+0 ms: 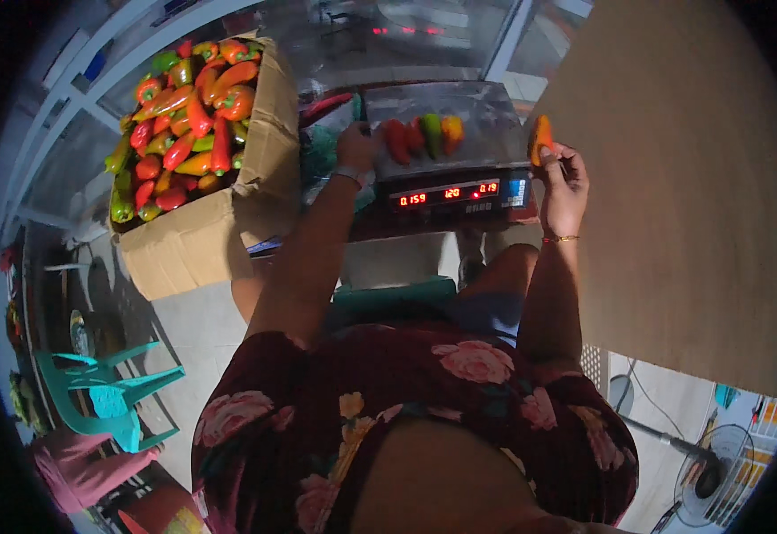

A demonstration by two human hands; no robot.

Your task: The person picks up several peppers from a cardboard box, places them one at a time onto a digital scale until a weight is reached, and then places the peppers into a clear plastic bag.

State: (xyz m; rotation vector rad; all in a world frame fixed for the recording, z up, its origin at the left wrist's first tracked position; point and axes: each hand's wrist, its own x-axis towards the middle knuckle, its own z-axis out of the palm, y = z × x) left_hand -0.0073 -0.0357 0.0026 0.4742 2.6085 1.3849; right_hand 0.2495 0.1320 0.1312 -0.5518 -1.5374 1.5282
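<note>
My right hand (564,189) pinches an orange pepper (540,135) upright between thumb and fingers, just right of a digital scale (455,194). Several peppers lie side by side on the scale's metal plate (491,111): red ones (395,142), a green one (431,135) and a yellow-orange one (451,133). At the plate's left edge my left hand (355,149) is closed, its fingers curled; what they hold, if anything, is hidden. Beside that hand lies a green plastic bag (319,149), with a long red pepper (326,108) above it. Red digits glow on the scale's front.
An open cardboard box (268,133) heaped with red, orange and green peppers stands at the left. A large brown board (682,196) fills the right side. A turquoise plastic chair (121,400) is at lower left, and a fan (708,476) at lower right.
</note>
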